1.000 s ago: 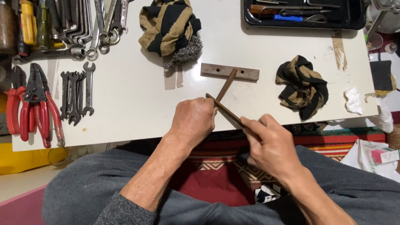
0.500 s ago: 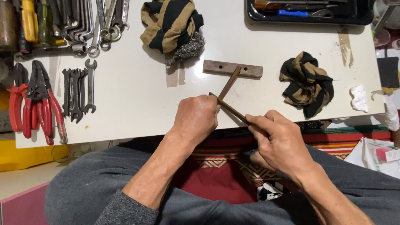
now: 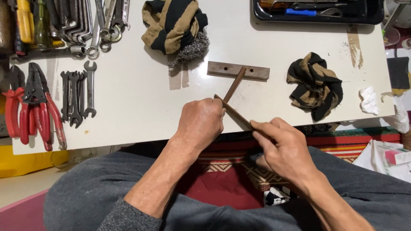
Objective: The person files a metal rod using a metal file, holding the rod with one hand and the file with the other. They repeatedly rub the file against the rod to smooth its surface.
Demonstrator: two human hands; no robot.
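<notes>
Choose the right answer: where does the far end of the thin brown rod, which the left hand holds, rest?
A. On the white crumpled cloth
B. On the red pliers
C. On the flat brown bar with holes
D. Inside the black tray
C: the thin brown rod runs up from the left hand and its far end meets the flat brown bar on the white table.

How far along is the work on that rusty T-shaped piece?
Done: cannot tell; the rusty brown T-shaped metal piece looks rust-coloured all over. In hand: the left hand steadies its stem at the white table edge, and the right hand presses a thin dark rod across it. Left: the flat crossbar lies untouched.
</notes>
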